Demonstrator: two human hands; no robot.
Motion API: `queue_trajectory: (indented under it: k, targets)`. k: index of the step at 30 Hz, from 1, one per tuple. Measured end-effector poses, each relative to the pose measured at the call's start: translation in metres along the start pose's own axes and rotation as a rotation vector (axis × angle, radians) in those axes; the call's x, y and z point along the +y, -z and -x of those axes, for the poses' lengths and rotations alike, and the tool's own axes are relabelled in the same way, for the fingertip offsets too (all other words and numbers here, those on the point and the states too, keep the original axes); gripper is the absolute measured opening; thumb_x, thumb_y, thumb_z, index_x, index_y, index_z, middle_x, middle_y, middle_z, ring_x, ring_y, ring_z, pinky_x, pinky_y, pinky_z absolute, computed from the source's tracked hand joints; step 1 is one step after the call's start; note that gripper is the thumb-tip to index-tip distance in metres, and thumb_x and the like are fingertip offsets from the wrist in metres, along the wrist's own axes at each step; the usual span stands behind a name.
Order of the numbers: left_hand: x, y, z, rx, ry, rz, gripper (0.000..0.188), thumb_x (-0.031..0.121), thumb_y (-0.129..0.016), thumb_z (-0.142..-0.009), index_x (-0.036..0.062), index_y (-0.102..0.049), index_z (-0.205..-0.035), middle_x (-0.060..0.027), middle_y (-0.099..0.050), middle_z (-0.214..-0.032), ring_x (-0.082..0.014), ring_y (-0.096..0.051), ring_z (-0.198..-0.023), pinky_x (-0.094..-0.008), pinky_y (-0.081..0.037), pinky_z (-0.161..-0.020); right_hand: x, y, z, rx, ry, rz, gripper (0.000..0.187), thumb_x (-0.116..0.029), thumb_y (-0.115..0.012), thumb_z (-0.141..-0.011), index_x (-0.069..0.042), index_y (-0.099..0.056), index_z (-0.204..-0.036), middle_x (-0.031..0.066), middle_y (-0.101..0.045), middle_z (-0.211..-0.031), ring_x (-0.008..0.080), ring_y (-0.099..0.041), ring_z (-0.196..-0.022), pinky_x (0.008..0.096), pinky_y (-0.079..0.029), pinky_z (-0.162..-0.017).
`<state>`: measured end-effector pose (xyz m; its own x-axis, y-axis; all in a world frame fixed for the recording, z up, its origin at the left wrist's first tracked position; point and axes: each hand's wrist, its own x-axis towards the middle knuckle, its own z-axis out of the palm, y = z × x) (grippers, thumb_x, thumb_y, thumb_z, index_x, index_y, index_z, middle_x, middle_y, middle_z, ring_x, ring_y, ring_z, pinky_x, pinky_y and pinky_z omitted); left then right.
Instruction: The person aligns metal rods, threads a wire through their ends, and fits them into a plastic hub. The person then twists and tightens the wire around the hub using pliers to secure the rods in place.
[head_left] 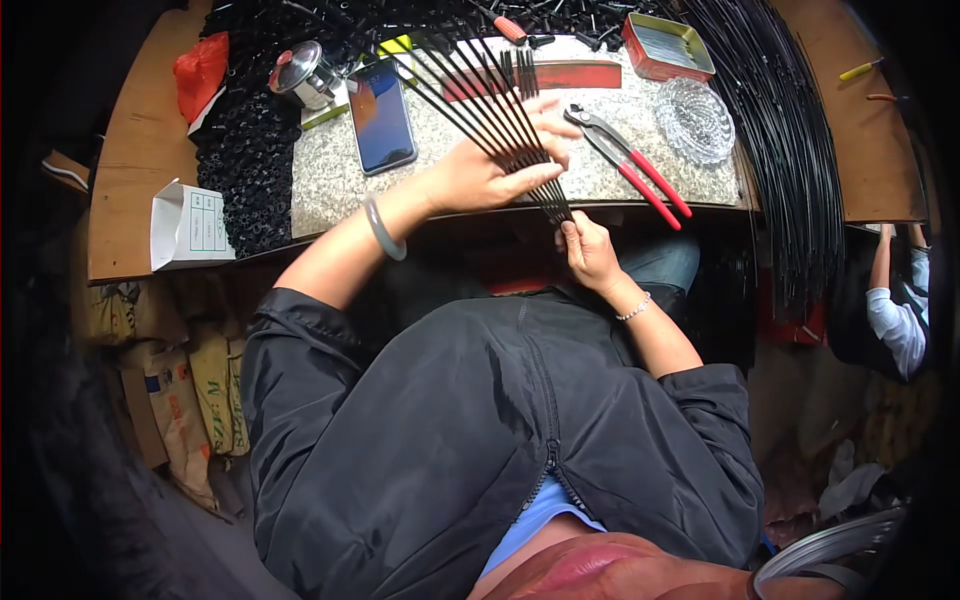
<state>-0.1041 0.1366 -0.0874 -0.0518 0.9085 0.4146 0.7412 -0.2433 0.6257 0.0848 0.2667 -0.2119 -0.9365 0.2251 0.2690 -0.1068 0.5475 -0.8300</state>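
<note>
Head view, the only one: my right hand (595,255) is closed in a fist, thumb and fingers pinching the lower ends of a bunch of thin black rods (520,155); my left hand (490,178) is at mid-length, thumb laid over the near side, fingers loosely extended and somewhat blurred around and past the far side. How hard that left hand presses, I cannot tell. The rods are in front of me at the table edge, converging tightly at my right fist and fanning apart toward the upper left, over the stone slab (330,195). Status, as I judge it: this bunch is gathered and spread, its lower ends together; the rods look separate enough to be told apart in the upper part, but crowd into one dark band near my hands, so no reliable count. Whether the far ends are finished or bare: not resolvable against the dark clutter there. Stock remaining: a large pile of long dark strands (790,150) hangs over the table edge at right, and a heap of small black parts (245,150) covers the left side, so much material appears unused, if it belongs to the same work. The red-handled pliers (650,176) lie on the slab to the right of my hands, held by neither; a red bar (590,75) lies beyond them. No finished batch is identifiable; overall I put the work partway, with low confidence.
</note>
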Motion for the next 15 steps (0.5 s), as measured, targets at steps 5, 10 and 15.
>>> queue_trajectory:
  k: [5, 10, 15]
  targets:
    - [-0.005, -0.037, 0.014, -0.106, -0.127, -0.241, 0.029, 0.014, -0.059, -0.084, 0.0156, -0.057, -0.114, -0.0103, -0.054, -0.118, -0.0301, -0.041, -0.126, -0.0569, -0.021, -0.107, -0.011, 0.026, 0.012, -0.142, 0.007, 0.453, 0.032, -0.026, -0.057, -0.088, 0.002, -0.058, -0.104, 0.0212, -0.062, -0.092, 0.0374, -0.06, -0.085, 0.0423, -0.049, -0.074]
    - [-0.011, -0.048, 0.031, -0.21, -0.062, -0.31, 0.061, 0.026, -0.063, -0.076, 0.0335, -0.044, -0.134, -0.0161, -0.039, -0.138, -0.034, -0.033, -0.131, -0.0585, -0.021, -0.107, -0.05, 0.097, -0.009, -0.514, -0.256, 0.23, 0.032, -0.025, -0.06, -0.086, 0.003, -0.062, -0.1, 0.0218, -0.064, -0.087, 0.0327, -0.063, -0.08, 0.0376, -0.049, -0.072]
    - [-0.002, -0.048, 0.026, -0.232, 0.012, -0.696, 0.064, 0.029, -0.063, -0.078, 0.0487, -0.036, -0.133, -0.019, -0.038, -0.136, -0.0455, -0.025, -0.131, -0.0589, -0.019, -0.107, -0.075, 0.146, -0.061, -0.198, -0.28, 0.159, 0.019, -0.014, -0.065, -0.083, 0.002, -0.065, -0.092, 0.0092, -0.064, -0.072, 0.0127, -0.057, -0.062, 0.0259, -0.045, -0.058]
